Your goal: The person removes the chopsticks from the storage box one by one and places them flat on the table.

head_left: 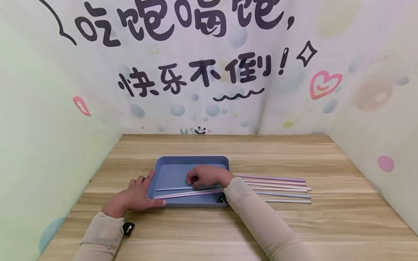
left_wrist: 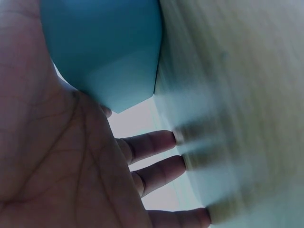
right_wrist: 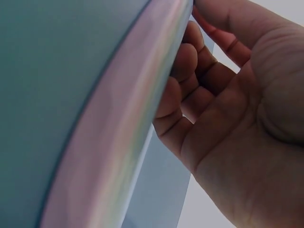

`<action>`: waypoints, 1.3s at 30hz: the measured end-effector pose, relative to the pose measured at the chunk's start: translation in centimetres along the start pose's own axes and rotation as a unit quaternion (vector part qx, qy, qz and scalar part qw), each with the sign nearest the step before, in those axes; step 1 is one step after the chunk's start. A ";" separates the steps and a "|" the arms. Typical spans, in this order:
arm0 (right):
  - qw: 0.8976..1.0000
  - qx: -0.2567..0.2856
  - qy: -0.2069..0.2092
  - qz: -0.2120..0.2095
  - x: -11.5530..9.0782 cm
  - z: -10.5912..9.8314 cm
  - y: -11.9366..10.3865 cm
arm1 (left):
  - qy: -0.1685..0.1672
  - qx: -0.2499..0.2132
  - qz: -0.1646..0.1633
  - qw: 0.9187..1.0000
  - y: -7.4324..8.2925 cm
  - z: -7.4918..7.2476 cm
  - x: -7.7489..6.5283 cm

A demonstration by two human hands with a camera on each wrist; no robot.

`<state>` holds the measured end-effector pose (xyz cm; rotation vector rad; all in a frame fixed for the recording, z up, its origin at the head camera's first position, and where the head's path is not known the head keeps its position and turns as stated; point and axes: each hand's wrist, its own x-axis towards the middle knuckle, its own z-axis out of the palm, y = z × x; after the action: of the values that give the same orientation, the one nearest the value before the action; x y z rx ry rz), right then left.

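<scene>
A shallow blue tray (head_left: 192, 160) rests on the table with thin, pale chopsticks inside. My left hand (head_left: 135, 195) lies along its left side, thumb at the front left corner; in the left wrist view the fingers reach straight past the tray wall (left_wrist: 109, 52). Over the tray, my right hand (head_left: 207, 175) has curled fingers and pinches a light blue chopstick (head_left: 166, 189). Pink and white chopsticks (head_left: 183, 195) lie slantwise nearer the front rim. A pinkish, shiny chopstick (right_wrist: 123, 123) passes close before the right wrist camera, partly covering the fingertips.
Several more chopsticks (head_left: 277, 184), in purple, pink, cream, blue and pale green, lie side by side on the wooden table (head_left: 196, 232) right of the tray, their left ends hidden behind the right sleeve (head_left: 258, 217). A printed curtain (head_left: 209, 72) rises behind the table.
</scene>
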<state>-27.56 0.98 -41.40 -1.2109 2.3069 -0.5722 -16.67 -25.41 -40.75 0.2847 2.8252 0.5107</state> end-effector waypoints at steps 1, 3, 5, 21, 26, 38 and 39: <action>1.000 0.002 0.000 0.001 0.0 0.0 0.1 | 0.000 0.001 0.000 1.000 0.0 0.0 0.0; 1.000 0.001 0.001 0.002 0.0 0.0 0.1 | 0.001 0.000 0.000 1.000 -0.1 0.1 0.1; 1.000 -0.002 0.001 0.004 0.0 0.1 0.1 | 0.000 -0.002 -0.002 1.000 -0.1 0.1 0.1; 1.000 -0.018 0.008 -0.003 -0.2 -0.3 -0.4 | 0.001 -0.003 -0.001 1.000 -0.2 0.1 0.1; 1.000 -0.010 0.018 -0.015 -0.3 -0.6 -0.1 | 0.005 0.000 0.005 1.000 -0.2 -0.1 0.1; 0.998 0.001 0.045 -0.039 -1.5 -1.9 -0.6 | 0.001 -0.002 -0.006 1.000 -0.1 0.1 0.2; 0.998 0.003 0.045 -0.040 -1.6 -2.0 -0.6 | -0.001 -0.002 -0.008 1.000 -0.1 0.1 0.1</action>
<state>-27.50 2.31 -39.12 -1.3034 2.3376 -0.6755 -16.79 -25.42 -40.89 0.2624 2.8217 0.5137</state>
